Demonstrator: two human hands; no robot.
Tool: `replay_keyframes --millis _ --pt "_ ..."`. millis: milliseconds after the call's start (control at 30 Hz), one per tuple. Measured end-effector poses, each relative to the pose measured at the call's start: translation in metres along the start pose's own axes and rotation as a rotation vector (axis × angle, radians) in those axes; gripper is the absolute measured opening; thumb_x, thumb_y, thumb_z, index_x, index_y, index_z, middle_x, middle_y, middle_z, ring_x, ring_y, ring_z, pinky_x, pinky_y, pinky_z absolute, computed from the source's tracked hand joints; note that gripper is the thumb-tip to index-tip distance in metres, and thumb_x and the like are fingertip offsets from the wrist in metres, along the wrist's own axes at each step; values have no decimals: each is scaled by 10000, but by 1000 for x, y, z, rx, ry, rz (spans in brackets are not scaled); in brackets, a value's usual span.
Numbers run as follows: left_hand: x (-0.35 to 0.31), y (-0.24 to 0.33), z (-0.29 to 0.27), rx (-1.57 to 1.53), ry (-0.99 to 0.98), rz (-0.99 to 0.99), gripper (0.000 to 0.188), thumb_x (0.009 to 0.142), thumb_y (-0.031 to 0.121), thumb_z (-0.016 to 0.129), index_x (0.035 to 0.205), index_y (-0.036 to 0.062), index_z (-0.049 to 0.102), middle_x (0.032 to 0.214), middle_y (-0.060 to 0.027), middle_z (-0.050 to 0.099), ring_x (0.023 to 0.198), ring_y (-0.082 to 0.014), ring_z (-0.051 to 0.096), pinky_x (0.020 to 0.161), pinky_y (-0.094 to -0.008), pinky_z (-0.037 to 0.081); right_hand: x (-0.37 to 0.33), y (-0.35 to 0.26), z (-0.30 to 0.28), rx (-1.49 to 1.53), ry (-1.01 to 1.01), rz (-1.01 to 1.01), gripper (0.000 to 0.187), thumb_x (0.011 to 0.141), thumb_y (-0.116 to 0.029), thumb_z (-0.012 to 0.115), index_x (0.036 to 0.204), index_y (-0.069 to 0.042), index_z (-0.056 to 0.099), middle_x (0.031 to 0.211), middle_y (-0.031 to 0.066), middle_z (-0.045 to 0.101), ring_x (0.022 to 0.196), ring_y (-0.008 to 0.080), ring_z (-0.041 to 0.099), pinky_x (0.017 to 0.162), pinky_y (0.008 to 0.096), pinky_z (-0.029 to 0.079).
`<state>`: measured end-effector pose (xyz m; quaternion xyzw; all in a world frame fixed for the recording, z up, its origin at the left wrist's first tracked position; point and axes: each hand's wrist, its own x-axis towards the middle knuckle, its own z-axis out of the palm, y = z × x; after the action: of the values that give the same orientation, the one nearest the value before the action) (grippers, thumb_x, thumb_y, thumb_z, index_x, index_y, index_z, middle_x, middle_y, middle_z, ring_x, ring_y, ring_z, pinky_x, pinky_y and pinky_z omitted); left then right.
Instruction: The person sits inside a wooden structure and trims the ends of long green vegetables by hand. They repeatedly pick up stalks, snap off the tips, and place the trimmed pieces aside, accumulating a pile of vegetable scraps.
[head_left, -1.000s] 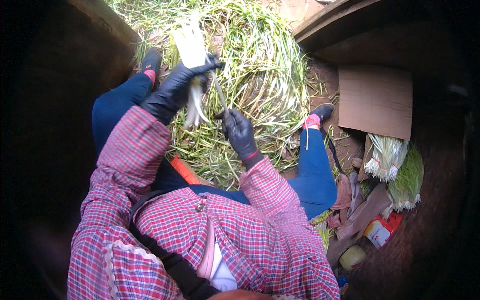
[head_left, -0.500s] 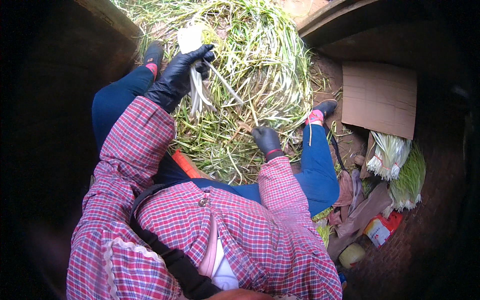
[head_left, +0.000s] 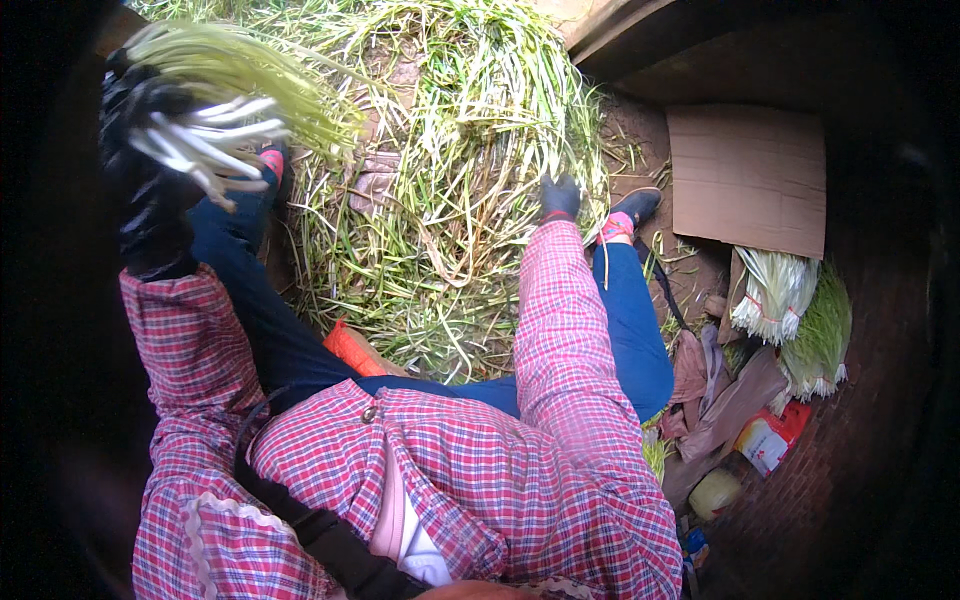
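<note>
My left hand (head_left: 165, 120), in a black glove, is raised at the upper left. Its fingers close round a bunch of green garlic, or a like leafy stalk (head_left: 215, 140); thick white stem ends and long yellow-green leaves stick out, blurred by motion. My right hand (head_left: 560, 197), in a dark glove, reaches forward to the right part of a wide heap of loose leaves (head_left: 480, 130). Its fingers are small and smeared, so their pose and any hold are unclear. The heap lies on the ground between my outstretched legs.
A cardboard sheet (head_left: 747, 180) leans at the right. Below it lie a banded white-stemmed bundle (head_left: 775, 295) and a greener bundle (head_left: 818, 335). Nearby are crumpled cloths (head_left: 690, 385), a red-and-white packet (head_left: 770, 440) and a roundish yellow-green object (head_left: 715, 494). An orange item (head_left: 355, 350) lies by my left thigh.
My left hand has swung left and up with the bunch, away from over the heap. My right arm has stretched forward, its hand moving farther over the leaves.
</note>
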<state>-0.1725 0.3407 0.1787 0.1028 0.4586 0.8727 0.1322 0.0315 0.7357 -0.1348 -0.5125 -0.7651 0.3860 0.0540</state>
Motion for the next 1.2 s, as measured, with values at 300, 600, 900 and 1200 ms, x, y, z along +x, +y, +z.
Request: replay_keyframes --millis 300,600,900,1200 --pt "-8 -19 41 -491 -137 -324 408 875 72 442 1247 -37 313 906 -81 527 784 -146 524 724 -278 454 -38 -81 -109 889 -448 -211 167 834 -189 577 866 -33 628 606 -12 551 417 42 442 371 179 350" --pt "-28 -74 55 -329 -220 -499 456 854 129 501 1280 39 367 796 8 531 680 -101 505 632 -267 443 -91 -55 -120 699 -723 128 190 797 -121 597 954 -14 603 823 42 640 634 79 571 517 200 445" --pt "-38 -101 58 -226 -218 -663 455 846 154 520 1265 40 383 821 26 537 571 -57 446 633 -267 459 -127 -95 -141 633 -640 -251 172 760 -127 661 873 -10 604 761 59 640 569 90 554 499 215 442" --pt "-64 -122 69 58 -269 -839 423 771 156 630 1146 25 483 884 -10 588 574 -75 498 563 -269 469 -165 -121 -104 808 -682 -358 161 758 -67 649 906 -5 633 754 29 635 649 77 562 580 216 453"
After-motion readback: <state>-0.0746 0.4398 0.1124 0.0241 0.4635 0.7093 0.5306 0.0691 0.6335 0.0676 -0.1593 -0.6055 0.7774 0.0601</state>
